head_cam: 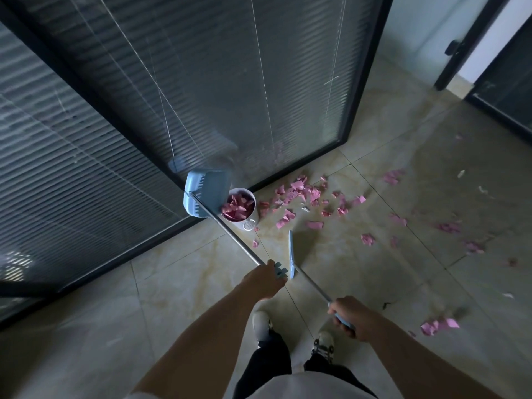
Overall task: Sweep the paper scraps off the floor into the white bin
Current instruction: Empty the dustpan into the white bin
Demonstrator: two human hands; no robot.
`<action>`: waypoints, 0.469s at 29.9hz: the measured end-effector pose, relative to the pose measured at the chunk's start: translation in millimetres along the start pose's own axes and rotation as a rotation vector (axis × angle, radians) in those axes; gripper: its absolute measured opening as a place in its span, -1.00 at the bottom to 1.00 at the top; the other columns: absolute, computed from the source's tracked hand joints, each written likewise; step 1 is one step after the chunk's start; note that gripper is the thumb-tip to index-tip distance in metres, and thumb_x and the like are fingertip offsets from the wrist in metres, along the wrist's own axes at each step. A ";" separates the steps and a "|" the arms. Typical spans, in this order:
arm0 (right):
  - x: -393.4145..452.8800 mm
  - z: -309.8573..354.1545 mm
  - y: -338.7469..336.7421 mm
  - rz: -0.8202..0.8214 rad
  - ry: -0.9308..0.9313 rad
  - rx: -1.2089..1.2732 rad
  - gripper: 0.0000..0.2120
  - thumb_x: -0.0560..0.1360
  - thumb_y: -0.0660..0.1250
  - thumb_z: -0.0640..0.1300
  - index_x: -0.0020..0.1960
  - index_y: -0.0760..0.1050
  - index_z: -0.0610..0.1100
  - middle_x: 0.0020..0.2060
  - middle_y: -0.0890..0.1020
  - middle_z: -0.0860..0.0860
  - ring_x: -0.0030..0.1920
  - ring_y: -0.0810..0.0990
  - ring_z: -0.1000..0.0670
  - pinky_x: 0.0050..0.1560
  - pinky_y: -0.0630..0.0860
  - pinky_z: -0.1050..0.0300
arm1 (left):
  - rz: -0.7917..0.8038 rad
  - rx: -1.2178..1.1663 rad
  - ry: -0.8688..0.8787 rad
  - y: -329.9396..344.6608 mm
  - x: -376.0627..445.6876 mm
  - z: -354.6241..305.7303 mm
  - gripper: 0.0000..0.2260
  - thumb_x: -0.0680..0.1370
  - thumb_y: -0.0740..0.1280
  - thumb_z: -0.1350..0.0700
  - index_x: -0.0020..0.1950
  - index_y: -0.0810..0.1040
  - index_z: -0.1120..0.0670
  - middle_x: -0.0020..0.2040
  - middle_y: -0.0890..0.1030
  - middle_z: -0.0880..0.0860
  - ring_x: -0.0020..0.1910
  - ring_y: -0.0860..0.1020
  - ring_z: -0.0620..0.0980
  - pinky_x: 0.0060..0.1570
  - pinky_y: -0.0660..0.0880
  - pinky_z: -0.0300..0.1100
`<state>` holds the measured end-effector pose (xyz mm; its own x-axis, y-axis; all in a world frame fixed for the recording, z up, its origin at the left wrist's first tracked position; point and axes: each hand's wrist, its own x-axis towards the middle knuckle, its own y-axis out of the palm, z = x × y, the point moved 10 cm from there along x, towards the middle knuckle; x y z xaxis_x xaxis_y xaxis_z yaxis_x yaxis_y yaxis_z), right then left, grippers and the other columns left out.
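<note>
Single head-worn view, steeply down, floor [374, 269] seemingly far below.

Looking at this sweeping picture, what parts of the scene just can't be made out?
All from the head view:
- How deep the scraps sit in the white bin: the tilted dustpan covers its left rim.
- The broom bristles: seen edge-on and blurred.
- The right hand hides most of the broom's grip.
- Small whitish bits on the floor: too small to identify.
- What lies behind the blinds.
</note>
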<state>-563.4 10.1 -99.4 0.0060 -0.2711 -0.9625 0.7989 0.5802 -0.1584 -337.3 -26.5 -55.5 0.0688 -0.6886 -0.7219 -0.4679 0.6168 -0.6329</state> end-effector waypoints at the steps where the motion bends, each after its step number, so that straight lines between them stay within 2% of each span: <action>1: -0.5 -0.1 0.2 0.004 -0.005 0.002 -0.81 0.52 0.21 -0.25 -0.28 0.37 -0.21 -0.51 0.37 -0.08 -0.62 0.25 0.04 -0.56 0.14 0.36 | -0.001 -0.005 0.015 2.5 0.1 2.3 -0.51 0.62 0.16 -0.11 0.41 0.27 0.19 0.39 0.46 0.14 0.31 0.48 0.13 0.23 0.42 -0.10; 10: -5.1 -1.2 -2.8 -0.002 0.009 -0.027 -0.84 0.51 0.21 -0.25 -0.25 0.41 -0.22 -0.50 0.40 -0.09 -0.59 0.28 0.03 -0.54 0.18 0.33 | 0.035 0.093 -0.033 17.6 -10.9 7.9 -0.48 0.57 0.18 -0.17 0.41 0.28 0.12 0.42 0.44 0.12 0.32 0.49 0.14 0.25 0.47 0.01; 14: -17.4 9.6 -14.0 -0.039 0.017 -0.063 -0.76 0.48 0.22 -0.25 -0.36 0.36 -0.23 -0.60 0.37 -0.07 -0.60 0.27 0.02 -0.51 0.16 0.34 | 0.027 0.015 -0.011 8.0 -15.9 -15.2 -0.51 0.61 0.15 -0.11 0.39 0.28 0.19 0.42 0.43 0.16 0.35 0.46 0.16 0.28 0.44 -0.03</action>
<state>-568.9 -0.7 -78.3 -0.0352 -0.2819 -0.9588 0.7586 0.6170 -0.2093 -355.4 -16.4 -44.9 0.0663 -0.6674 -0.7417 -0.4565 0.6407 -0.6173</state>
